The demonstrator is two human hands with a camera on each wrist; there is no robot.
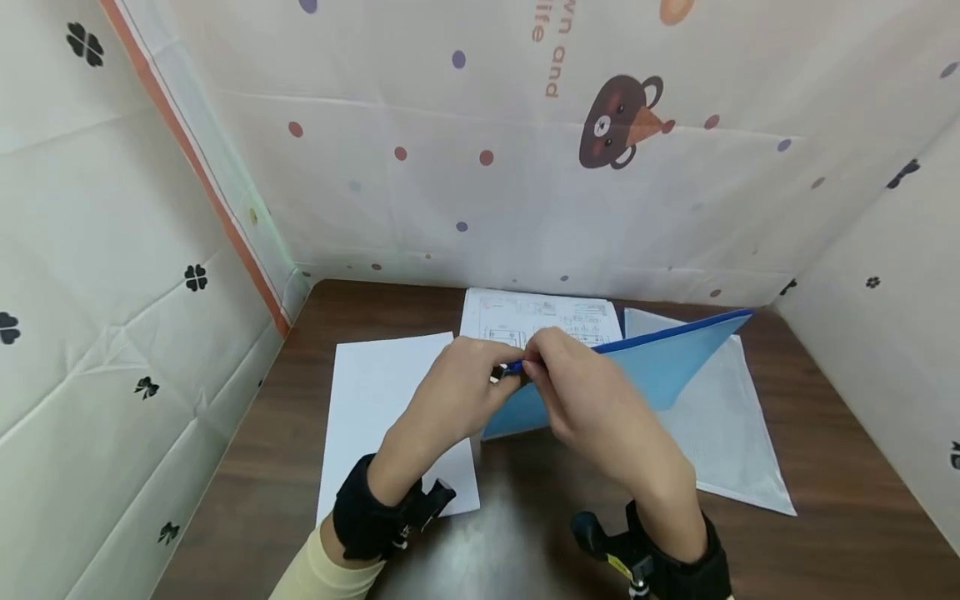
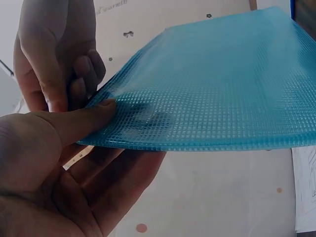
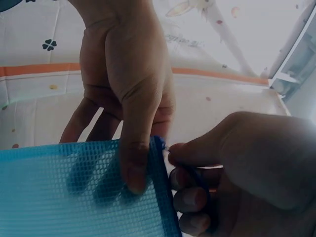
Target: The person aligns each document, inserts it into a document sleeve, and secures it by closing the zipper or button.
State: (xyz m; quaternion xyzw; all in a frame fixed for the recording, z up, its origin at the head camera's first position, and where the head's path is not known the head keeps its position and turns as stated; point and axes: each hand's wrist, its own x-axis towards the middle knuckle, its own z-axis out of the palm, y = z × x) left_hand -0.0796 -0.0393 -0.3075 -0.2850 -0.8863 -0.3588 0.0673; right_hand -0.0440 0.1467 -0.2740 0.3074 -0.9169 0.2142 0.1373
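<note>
Head view: I hold a blue mesh pouch lifted off the brown table, its near corner raised between my two hands at the middle of the scene, its far end slanting up to the right. My left hand grips that corner: the thumb presses on one face of the mesh and the fingers lie behind it, showing through the weave in the left wrist view, pouch, left hand. My right hand meets it at the same corner, fingers curled and pinching at the dark blue zipper edge; the right wrist view shows the right hand tight against the pouch beside my left hand, though whether the pinch is on the zipper pull itself I cannot tell.

Under the pouch, flat on the table, lies a clear plastic sleeve, reaching to the right and toward me. Behind my hands rests a printed sheet with small diagrams. To the left lies a blank white sheet, partly under my left wrist. Black wrist straps sit on both arms. Pale cloth walls with dots, clovers and a bear picture enclose the table.
</note>
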